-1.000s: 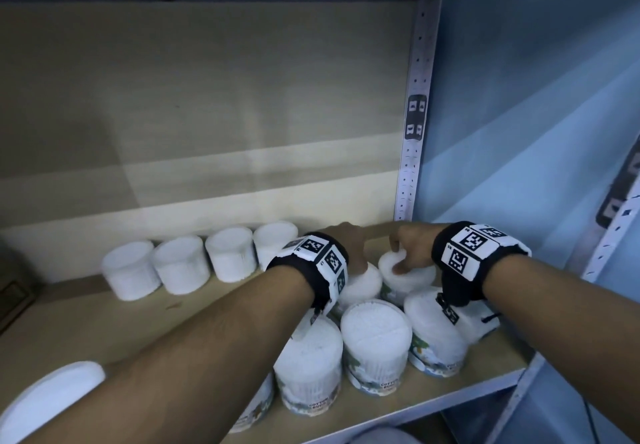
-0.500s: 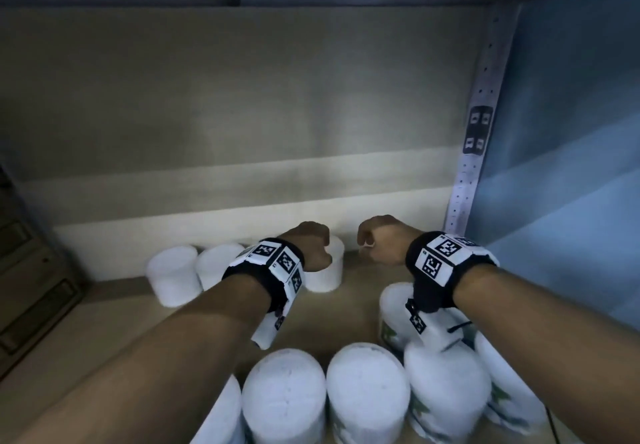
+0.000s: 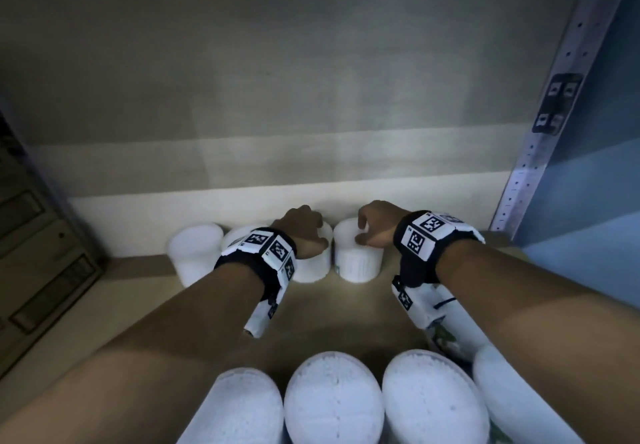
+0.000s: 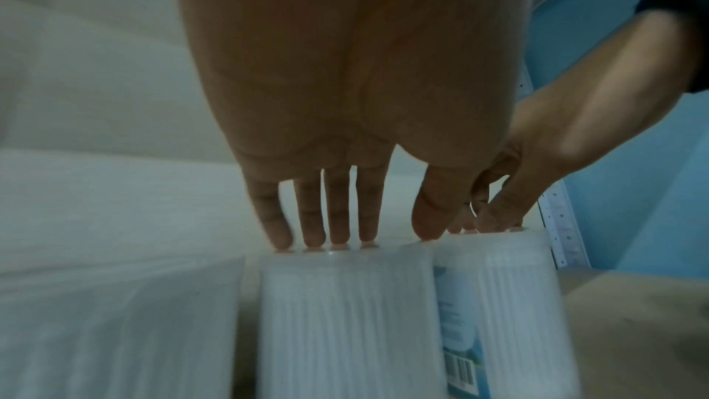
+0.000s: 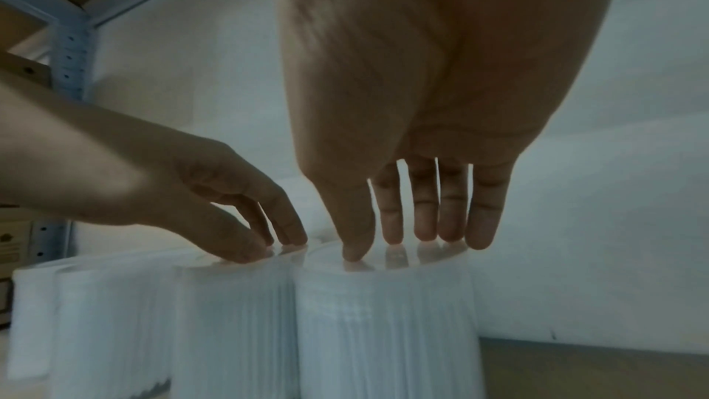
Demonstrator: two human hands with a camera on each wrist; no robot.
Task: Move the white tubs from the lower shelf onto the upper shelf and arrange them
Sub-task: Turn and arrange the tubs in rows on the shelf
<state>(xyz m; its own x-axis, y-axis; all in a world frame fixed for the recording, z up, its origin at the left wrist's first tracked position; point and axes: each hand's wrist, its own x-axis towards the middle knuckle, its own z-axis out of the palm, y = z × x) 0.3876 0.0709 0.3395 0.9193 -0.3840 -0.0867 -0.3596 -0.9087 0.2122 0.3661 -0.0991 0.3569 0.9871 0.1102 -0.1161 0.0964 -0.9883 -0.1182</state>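
White tubs (image 3: 358, 256) stand on a tan shelf (image 3: 339, 308); black-and-white checkered wristbands (image 3: 429, 235); blue side wall (image 3: 588, 201).

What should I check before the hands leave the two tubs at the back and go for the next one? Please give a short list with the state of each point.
1. Left hand: fingertips rest on top of the left tub, not gripping. Ok.
2. Right hand: fingertips on top of the right tub. Ok.
3. Both tubs upright on the shelf board. Ok.
4. The two tubs side by side, in line with the back row. Ok.
5. Tubs pushed fully against the back wall. Cannot tell.
6. More tubs wait in the front row. Ok, within reach.
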